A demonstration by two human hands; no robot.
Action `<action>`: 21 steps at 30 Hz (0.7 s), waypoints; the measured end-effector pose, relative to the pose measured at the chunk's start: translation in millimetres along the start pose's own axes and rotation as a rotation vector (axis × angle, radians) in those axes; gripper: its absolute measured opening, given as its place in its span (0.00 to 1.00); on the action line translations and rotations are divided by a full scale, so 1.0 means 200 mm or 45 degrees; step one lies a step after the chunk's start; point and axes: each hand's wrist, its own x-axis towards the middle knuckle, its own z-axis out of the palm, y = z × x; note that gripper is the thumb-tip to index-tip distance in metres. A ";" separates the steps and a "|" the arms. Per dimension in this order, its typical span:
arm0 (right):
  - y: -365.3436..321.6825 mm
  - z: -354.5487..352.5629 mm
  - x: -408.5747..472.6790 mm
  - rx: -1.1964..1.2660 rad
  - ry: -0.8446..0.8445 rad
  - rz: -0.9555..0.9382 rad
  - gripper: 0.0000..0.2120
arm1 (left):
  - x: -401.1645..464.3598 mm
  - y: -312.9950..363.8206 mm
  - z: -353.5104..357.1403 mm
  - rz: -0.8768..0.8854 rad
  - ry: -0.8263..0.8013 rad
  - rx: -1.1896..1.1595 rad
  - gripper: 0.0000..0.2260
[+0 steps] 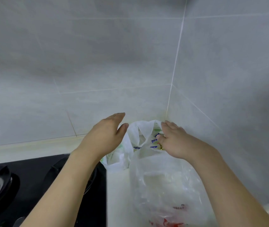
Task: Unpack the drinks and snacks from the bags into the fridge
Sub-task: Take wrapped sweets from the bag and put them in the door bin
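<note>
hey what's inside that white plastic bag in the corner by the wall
Through the open top of the white bag, packages with small blue labels and something gold by the right hand show. What they are is unclear; the plastic covers the rest.

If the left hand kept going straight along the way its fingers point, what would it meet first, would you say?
Probably the tiled wall: the left hand is flat, fingers aimed up and away beside the white bag. It may brush the bag's raised handle first; depth is unclear.
</note>
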 end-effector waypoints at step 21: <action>0.40 0.30 0.76 0.272 -0.210 0.244 0.16 | 0.69 -0.16 0.71 0.052 -0.589 -0.199 0.21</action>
